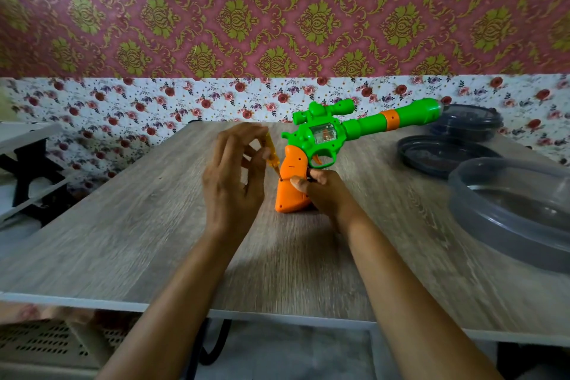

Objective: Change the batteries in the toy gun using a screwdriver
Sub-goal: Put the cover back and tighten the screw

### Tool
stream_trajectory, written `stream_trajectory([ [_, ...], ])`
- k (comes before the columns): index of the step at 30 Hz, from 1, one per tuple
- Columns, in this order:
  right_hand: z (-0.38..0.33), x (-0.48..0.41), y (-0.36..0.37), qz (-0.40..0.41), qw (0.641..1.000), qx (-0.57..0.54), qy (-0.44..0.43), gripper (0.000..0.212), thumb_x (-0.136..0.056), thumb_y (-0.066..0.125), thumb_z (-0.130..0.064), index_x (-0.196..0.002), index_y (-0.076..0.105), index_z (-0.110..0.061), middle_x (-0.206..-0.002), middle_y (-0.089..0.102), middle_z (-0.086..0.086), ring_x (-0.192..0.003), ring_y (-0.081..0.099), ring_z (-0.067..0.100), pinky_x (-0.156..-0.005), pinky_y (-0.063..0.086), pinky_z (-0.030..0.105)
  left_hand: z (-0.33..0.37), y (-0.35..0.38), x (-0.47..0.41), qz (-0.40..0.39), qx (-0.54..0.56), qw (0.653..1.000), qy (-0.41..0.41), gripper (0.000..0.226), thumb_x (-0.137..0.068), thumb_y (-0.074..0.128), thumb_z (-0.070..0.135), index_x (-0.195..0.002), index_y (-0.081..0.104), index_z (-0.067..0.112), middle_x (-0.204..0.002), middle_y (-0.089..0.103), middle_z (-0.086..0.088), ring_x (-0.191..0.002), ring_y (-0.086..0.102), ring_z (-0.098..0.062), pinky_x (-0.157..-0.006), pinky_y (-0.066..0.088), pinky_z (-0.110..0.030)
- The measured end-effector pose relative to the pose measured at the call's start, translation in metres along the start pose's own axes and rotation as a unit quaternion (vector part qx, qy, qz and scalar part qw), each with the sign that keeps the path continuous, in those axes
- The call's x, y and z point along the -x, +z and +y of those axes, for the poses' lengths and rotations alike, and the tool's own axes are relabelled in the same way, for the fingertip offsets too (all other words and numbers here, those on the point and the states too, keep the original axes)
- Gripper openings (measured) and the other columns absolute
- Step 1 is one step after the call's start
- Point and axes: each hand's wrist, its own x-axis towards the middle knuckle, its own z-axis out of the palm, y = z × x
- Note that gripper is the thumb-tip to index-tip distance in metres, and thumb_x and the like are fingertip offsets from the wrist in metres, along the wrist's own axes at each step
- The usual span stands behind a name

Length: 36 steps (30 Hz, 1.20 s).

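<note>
A green toy gun (364, 123) with an orange grip (291, 185) stands on its grip base on the wooden table (154, 225), barrel pointing up and right. My right hand (324, 190) grips the orange grip from the right side, thumb across its face. My left hand (234, 176) holds a small yellow-handled screwdriver (273, 153) between thumb and fingertips. The screwdriver's tip rests against the upper left part of the orange grip. Most of the handle is hidden behind my fingers.
Three dark translucent round containers or lids lie at the right: one at the back (465, 123), one flat (444, 154), and a large one (512, 210) at the table's right edge. A white rack (27, 145) stands at the left. The table's front edge (246, 315) is near me.
</note>
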Motion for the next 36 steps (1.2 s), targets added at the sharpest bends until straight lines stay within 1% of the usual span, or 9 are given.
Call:
stream_trajectory([
  [4, -0.0004, 0.0005, 0.0002, 0.003, 1.000, -0.002, 0.000, 0.029, -0.091, 0.055, -0.014, -0.117, 0.061, -0.006, -0.118, 0.063, 0.017, -0.110, 0.058, 0.029, -0.098, 0.045, 0.040, 0.0006, 0.0004, 0.0005, -0.006, -0.003, 1.000, -0.009, 0.032, -0.090, 0.053, 0.000, -0.115, 0.049, 0.019, -0.109, 0.061, -0.008, -0.094, 0.059, -0.010, -0.074, 0.047, -0.013],
  [8, 0.0003, 0.0000, -0.0001, -0.005, 1.000, -0.010, 0.005, 0.029, -0.091, 0.055, -0.015, -0.118, 0.061, -0.007, -0.119, 0.062, 0.016, -0.105, 0.057, 0.024, -0.099, 0.045, 0.041, 0.0022, 0.0010, 0.0004, -0.014, 0.021, 1.000, -0.010, 0.031, -0.088, 0.056, 0.000, -0.113, 0.049, 0.017, -0.111, 0.057, -0.010, -0.097, 0.058, -0.009, -0.074, 0.048, -0.009],
  [11, 0.0011, -0.0004, 0.0006, -0.002, 1.000, -0.014, 0.006, 0.029, -0.090, 0.055, -0.015, -0.117, 0.062, -0.007, -0.118, 0.063, 0.016, -0.110, 0.058, 0.027, -0.099, 0.045, 0.042, 0.0030, 0.0011, 0.0014, -0.021, 0.053, 0.998, -0.008, 0.031, -0.084, 0.066, 0.007, -0.109, 0.049, 0.016, -0.106, 0.054, -0.008, -0.089, 0.058, -0.006, -0.071, 0.049, -0.010],
  [15, 0.0019, -0.0020, 0.0021, 0.004, 1.000, -0.022, 0.014, 0.027, -0.089, 0.056, -0.014, -0.114, 0.064, -0.007, -0.115, 0.064, 0.018, -0.106, 0.060, 0.028, -0.098, 0.047, 0.047, 0.0014, 0.0002, 0.0020, 0.014, 0.049, 0.998, -0.041, 0.027, -0.084, 0.068, 0.011, -0.101, 0.047, 0.016, -0.093, 0.056, 0.008, -0.078, 0.060, -0.006, -0.066, 0.053, -0.019],
  [19, 0.0009, -0.0020, 0.0022, 0.005, 1.000, -0.017, 0.016, 0.027, -0.090, 0.056, -0.016, -0.115, 0.063, -0.007, -0.117, 0.064, 0.017, -0.110, 0.059, 0.030, -0.099, 0.045, 0.047, 0.0024, 0.0007, 0.0007, 0.016, 0.046, 0.998, -0.042, 0.025, -0.088, 0.059, 0.005, -0.107, 0.047, 0.015, -0.102, 0.059, 0.004, -0.087, 0.059, 0.003, -0.072, 0.051, -0.015],
  [24, 0.0009, -0.0012, 0.0010, 0.002, 1.000, -0.014, 0.015, 0.028, -0.090, 0.055, -0.016, -0.116, 0.062, -0.008, -0.118, 0.063, 0.015, -0.111, 0.058, 0.028, -0.100, 0.045, 0.041, -0.0011, 0.0009, 0.0026, -0.025, 0.006, 0.999, -0.044, 0.034, -0.093, 0.047, 0.008, -0.127, 0.050, 0.006, -0.112, 0.058, 0.004, -0.097, 0.059, -0.004, -0.081, 0.047, -0.011],
  [28, 0.0012, -0.0010, 0.0013, -0.002, 1.000, -0.012, 0.013, 0.028, -0.090, 0.055, -0.017, -0.117, 0.062, -0.009, -0.119, 0.063, 0.014, -0.112, 0.057, 0.028, -0.101, 0.044, 0.043, 0.0007, -0.0002, 0.0016, -0.040, 0.018, 0.999, -0.030, 0.035, -0.092, 0.052, 0.009, -0.125, 0.049, 0.017, -0.127, 0.056, -0.011, -0.110, 0.059, -0.016, -0.083, 0.050, -0.013],
  [32, 0.0012, -0.0011, 0.0009, 0.000, 1.000, -0.017, 0.007, 0.027, -0.090, 0.055, -0.014, -0.116, 0.062, -0.006, -0.118, 0.063, 0.017, -0.107, 0.059, 0.026, -0.100, 0.045, 0.042, 0.0011, -0.0007, 0.0013, -0.014, 0.007, 1.000, -0.016, 0.023, -0.089, 0.062, 0.018, -0.111, 0.064, 0.011, -0.106, 0.052, -0.016, -0.090, 0.059, -0.020, -0.071, 0.053, -0.022],
  [36, 0.0015, -0.0016, 0.0014, -0.002, 1.000, -0.013, 0.010, 0.028, -0.091, 0.055, -0.015, -0.116, 0.062, -0.006, -0.118, 0.063, 0.016, -0.109, 0.058, 0.027, -0.099, 0.045, 0.040, -0.0017, -0.0009, 0.0016, -0.007, -0.010, 1.000, 0.000, 0.026, -0.089, 0.057, 0.000, -0.114, 0.063, 0.007, -0.103, 0.061, -0.012, -0.091, 0.059, -0.011, -0.072, 0.052, -0.023],
])
